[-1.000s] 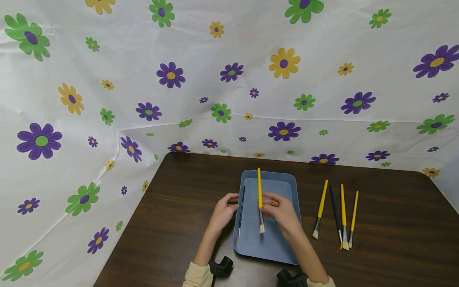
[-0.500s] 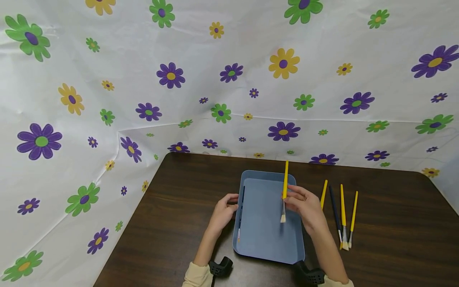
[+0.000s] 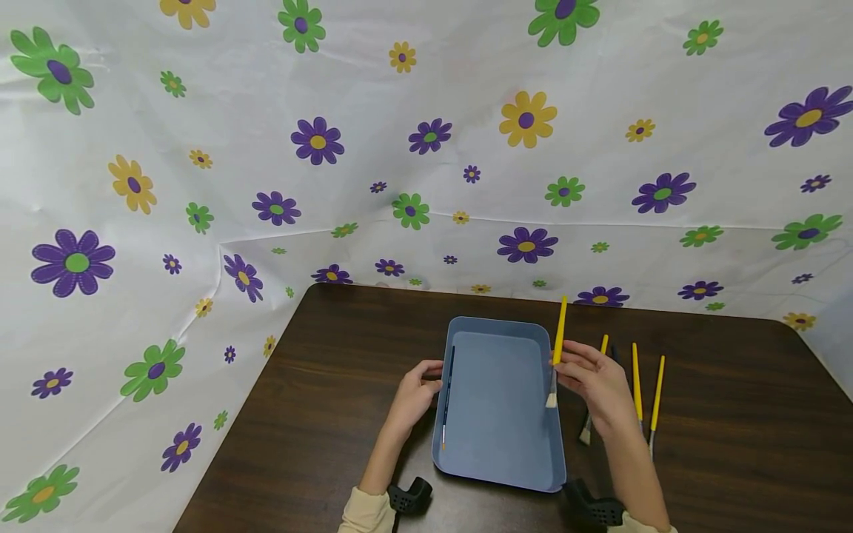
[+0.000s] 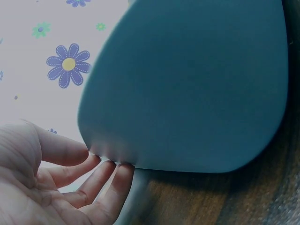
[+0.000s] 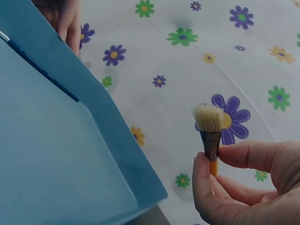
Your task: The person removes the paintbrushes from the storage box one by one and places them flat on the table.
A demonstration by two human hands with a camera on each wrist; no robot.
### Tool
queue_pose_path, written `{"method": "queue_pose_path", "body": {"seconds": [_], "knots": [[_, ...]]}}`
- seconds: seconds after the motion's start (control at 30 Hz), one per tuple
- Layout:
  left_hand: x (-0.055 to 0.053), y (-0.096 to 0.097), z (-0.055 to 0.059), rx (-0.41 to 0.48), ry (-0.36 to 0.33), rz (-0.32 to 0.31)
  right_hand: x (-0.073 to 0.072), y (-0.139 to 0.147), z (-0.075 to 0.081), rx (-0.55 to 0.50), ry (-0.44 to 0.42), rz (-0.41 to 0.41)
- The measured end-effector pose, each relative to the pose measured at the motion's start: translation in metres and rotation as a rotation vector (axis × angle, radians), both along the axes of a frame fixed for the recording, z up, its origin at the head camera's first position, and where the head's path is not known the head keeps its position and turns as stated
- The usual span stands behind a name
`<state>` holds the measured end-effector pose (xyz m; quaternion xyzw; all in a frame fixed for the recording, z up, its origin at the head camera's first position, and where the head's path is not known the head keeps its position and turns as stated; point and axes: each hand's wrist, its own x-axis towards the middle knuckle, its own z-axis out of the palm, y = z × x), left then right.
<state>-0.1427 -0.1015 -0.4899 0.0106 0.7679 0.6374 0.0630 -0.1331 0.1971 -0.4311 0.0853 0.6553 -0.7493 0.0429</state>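
A yellow-handled paintbrush (image 3: 560, 329) is pinched between the thumb and fingers of my right hand (image 3: 600, 389), over the tray's right rim in the head view. Its pale bristles (image 5: 209, 116) point up in the right wrist view, and toward me in the head view. My left hand (image 3: 415, 396) rests at the left side of the blue-grey tray (image 3: 500, 414). In the left wrist view its fingertips (image 4: 124, 169) touch the tray's outer wall. Inside the tray, along its left side, lies a thin dark blue paintbrush (image 3: 449, 392).
Right of the tray, more brushes lie on the dark wooden table (image 3: 746, 414): yellow-handled paintbrushes (image 3: 658, 392) and a dark-handled paintbrush (image 3: 616, 357), partly hidden by my right hand. A white flower-patterned sheet (image 3: 373, 89) hangs behind the table.
My right hand has carried the yellow paintbrush rightward, from over the middle of the tray to its right rim. The left hand has stayed at the tray's left side.
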Motion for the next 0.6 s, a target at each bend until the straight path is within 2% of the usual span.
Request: {"method": "queue_pose_path", "body": {"seconds": [0.2, 0.6], "knots": [[0.000, -0.001, 0.001, -0.007, -0.001, -0.006, 0.001, 0.012, 0.002, -0.048, -0.017, -0.029], [0.001, -0.001, 0.000, -0.008, 0.003, -0.010, 0.006, 0.033, 0.001, -0.042, -0.022, -0.053]]}}
